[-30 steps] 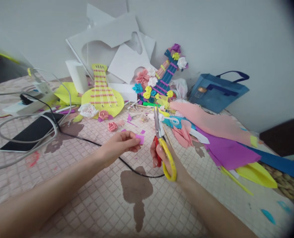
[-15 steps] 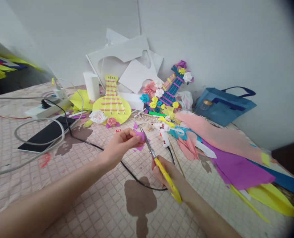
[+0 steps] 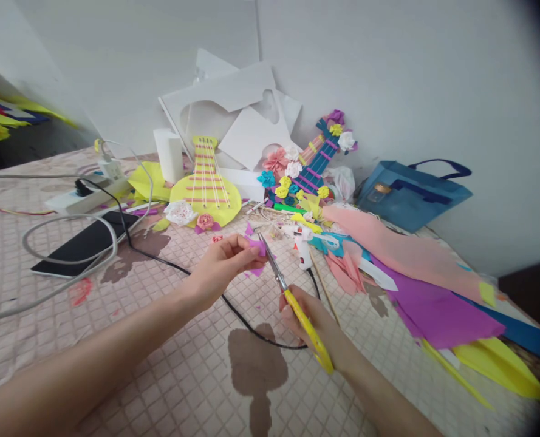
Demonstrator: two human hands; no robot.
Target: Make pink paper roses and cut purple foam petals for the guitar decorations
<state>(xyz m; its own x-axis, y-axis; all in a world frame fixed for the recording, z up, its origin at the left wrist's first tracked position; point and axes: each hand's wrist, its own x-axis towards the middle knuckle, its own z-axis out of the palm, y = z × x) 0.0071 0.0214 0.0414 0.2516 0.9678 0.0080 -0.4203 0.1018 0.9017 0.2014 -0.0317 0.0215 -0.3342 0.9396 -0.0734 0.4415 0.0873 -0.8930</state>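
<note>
Between the thumb and fingers of my left hand (image 3: pixel 226 264) is a small piece of purple paper (image 3: pixel 257 245). My right hand (image 3: pixel 313 318) grips a pair of scissors (image 3: pixel 302 315) with yellow handles, pointing up and to the left. The scissor blades lie against the right edge of the purple paper, nearly closed. Just beyond my left hand are purple scraps (image 3: pixel 249 229) on the patterned tabletop. A white glue gun (image 3: pixel 303 249) rests a little past the scissors, its black cable running under both arms.
A yellow paper guitar (image 3: pixel 206 188) and a blue one (image 3: pixel 316 167) with paper flowers lean at the back. Coloured paper sheets (image 3: pixel 438 312) spread along the right, near a blue bag (image 3: pixel 406 194). At left lie a black tablet-like device (image 3: pixel 87 243) and a power strip (image 3: pixel 78 197).
Both hands, the purple paper and the scissors stay almost where they were. The view has shifted very slightly.
</note>
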